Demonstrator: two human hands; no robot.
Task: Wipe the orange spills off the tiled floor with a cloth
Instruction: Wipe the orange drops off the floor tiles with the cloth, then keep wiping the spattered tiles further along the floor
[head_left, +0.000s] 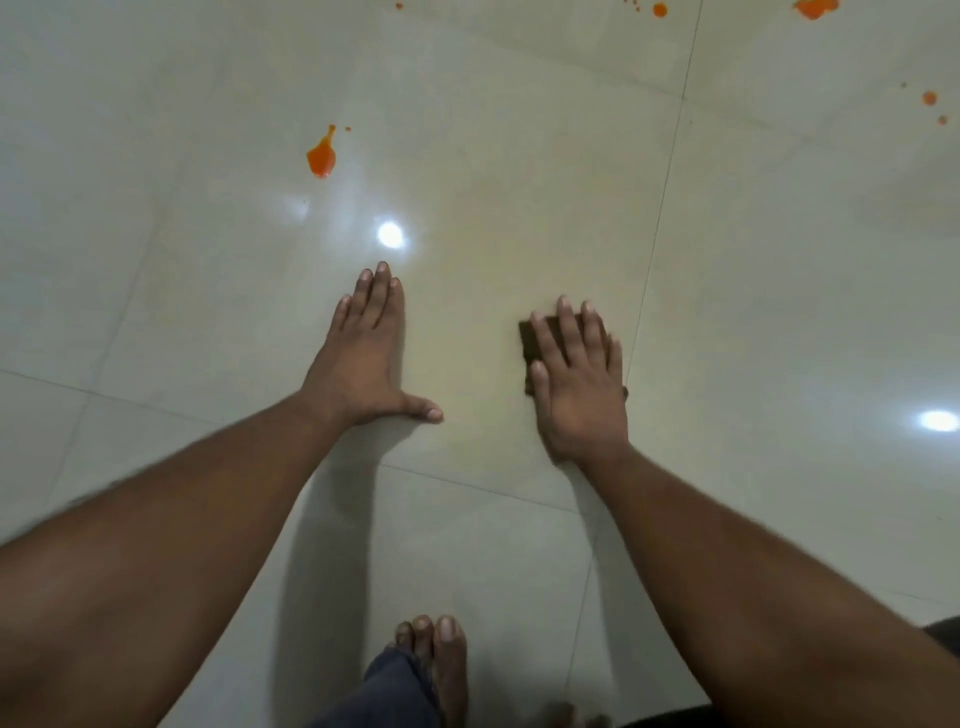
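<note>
My right hand (576, 379) lies flat with straight fingers on a small dark brown cloth (530, 340), pressing it onto the pale tiled floor (779, 312). Most of the cloth is hidden under the palm. My left hand (363, 358) rests flat on the floor to the left, fingers straight, thumb spread, holding nothing. An orange spill (322, 156) lies on the tile beyond my left hand. A larger orange patch (815, 8) and a round drop (660, 9) sit at the top edge. Small orange drops (930, 97) dot the far right.
My bare foot (441, 660) and a dark trouser cuff (400, 686) are on the floor at the bottom middle. Grout lines cross the glossy tiles, which reflect two ceiling lights (389, 235).
</note>
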